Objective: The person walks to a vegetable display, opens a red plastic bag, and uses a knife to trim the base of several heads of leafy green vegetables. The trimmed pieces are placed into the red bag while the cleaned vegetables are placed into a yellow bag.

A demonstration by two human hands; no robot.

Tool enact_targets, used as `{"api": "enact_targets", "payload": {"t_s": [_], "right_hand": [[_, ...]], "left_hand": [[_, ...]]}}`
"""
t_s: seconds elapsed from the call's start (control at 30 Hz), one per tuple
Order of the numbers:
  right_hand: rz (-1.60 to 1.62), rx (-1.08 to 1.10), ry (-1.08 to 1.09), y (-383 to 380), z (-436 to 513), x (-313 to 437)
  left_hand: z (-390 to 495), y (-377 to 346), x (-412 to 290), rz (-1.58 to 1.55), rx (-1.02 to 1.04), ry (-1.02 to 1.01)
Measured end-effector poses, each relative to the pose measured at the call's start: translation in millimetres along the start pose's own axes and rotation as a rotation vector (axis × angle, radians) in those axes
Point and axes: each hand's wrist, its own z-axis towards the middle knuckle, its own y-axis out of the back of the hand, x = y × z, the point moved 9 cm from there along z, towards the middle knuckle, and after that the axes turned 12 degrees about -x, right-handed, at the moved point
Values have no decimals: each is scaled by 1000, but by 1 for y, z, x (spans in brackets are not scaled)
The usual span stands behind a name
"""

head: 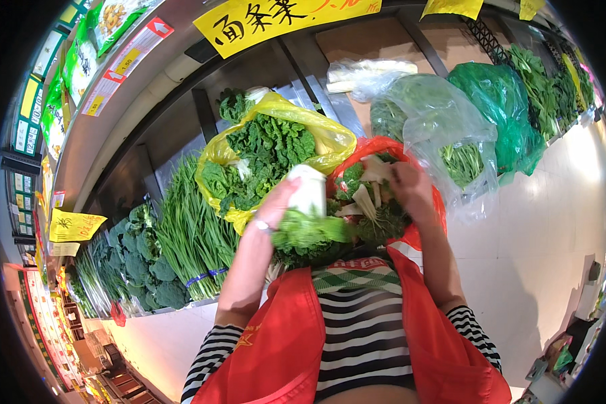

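Note:
My left hand (278, 199) grips a leafy vegetable with a thick white base (308, 189); its base points away from me and its blurred green leaves hang towards my apron. To the right, my right hand (415, 189) reaches into a red plastic bag (437, 207). The bag holds broccoli heads (384, 224) with pale cut stems (366, 202). My right fingers are dark and blurred beside one stem; whether they grip it is unclear. Beyond my left hand, a yellow plastic bag (336, 134) lies open around crinkled dark green leafy vegetables (272, 139).
Bundled long green stalks (194, 227) and broccoli (151, 262) line the shelf at left. A clear bag (449, 111) and a green bag (505, 111) of greens lie at right. Yellow handwritten price signs (288, 22) hang above. Pale floor tiles (515, 242) show at right.

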Motion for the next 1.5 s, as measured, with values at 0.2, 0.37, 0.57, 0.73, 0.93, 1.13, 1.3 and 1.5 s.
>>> {"api": "enact_targets", "payload": {"t_s": [0.2, 0.37, 0.57, 0.73, 0.93, 1.13, 1.3, 1.5], "right_hand": [[183, 213, -74, -36, 6, -10], [374, 11, -244, -32, 22, 3], [546, -4, -212, -48, 54, 45], [312, 32, 49, -64, 104, 100], [-181, 229, 251, -146, 141, 140], [-164, 257, 75, -171, 162, 121], [284, -47, -75, -145, 175, 120], [416, 93, -44, -158, 158, 147]], "left_hand": [[-7, 38, -25, -863, -24, -25], [3, 65, -16, -1217, 0, -80], [-39, 117, -61, -1086, 334, -178], [-45, 202, -90, -864, 191, -253], [50, 219, -57, -240, -156, -44], [168, 235, -28, 589, -220, -99], [233, 249, -1, 817, -63, 25], [235, 262, -48, 819, -329, -31]]}}
